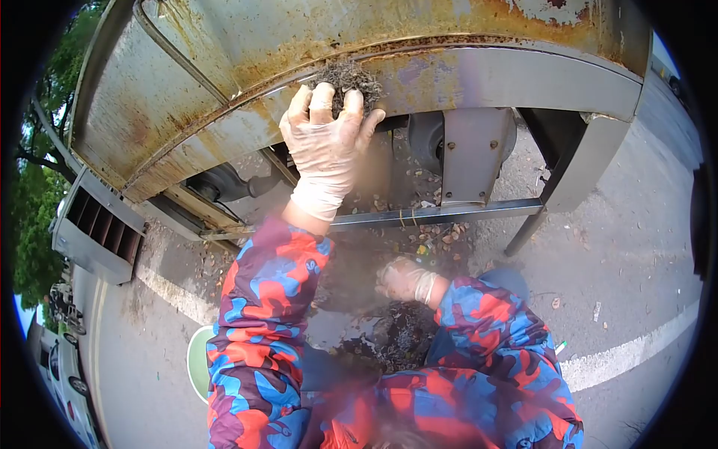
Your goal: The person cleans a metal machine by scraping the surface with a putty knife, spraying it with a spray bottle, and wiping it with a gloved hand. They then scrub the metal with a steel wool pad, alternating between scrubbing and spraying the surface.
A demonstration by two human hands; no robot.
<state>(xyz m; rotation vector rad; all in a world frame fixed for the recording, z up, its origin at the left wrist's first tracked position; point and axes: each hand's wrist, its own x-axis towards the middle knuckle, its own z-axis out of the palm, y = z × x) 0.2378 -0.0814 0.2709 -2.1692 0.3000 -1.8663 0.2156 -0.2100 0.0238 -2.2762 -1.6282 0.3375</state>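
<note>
My left hand [327,142], in a pale glove, is raised and closed on a clump of dark, matted debris [348,76], pressed against the rusty metal body of a large vehicle or container [247,52]. Lower down, my right hand [404,280], also gloved, reaches into a pile of dead leaves and dirt [396,337] on the ground; its fingers are partly hidden, so I cannot tell what they grip. Both arms wear red-and-blue patterned sleeves.
A metal crossbar [449,213] and a wheel [426,138] sit under the rusty body. A grey support leg [568,172] stands at right. A white road line [636,352] crosses the asphalt. A green rim [196,363] shows at lower left, parked cars [63,374] beyond.
</note>
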